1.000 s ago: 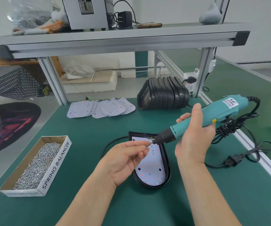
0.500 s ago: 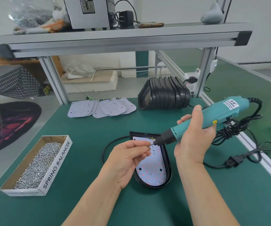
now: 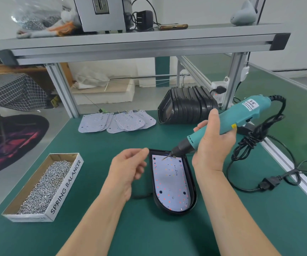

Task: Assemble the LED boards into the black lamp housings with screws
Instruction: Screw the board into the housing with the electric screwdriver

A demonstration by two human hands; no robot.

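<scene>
A black lamp housing point(image 3: 193, 191) lies on the green bench in front of me with a white LED board point(image 3: 169, 183) seated inside it. My right hand point(image 3: 211, 145) grips a teal electric screwdriver point(image 3: 245, 115), tilted down to the left. A screw point(image 3: 164, 158) hangs on the bit tip just over the board's far left corner. My left hand point(image 3: 128, 167) hovers beside the housing's left edge, fingers loosely curled, thumb and forefinger close together with nothing visible between them.
A cardboard box of screws point(image 3: 43, 185) sits at the left. Spare LED boards point(image 3: 117, 121) lie at the back, beside a stack of black housings point(image 3: 187, 106). The screwdriver's black cable and plug point(image 3: 267, 182) sprawl to the right near the bench rail.
My left hand has let go of the screw at the bit and drawn back to the left. The screwdriver tip, carrying the screw, has dropped toward the board's far corner.
</scene>
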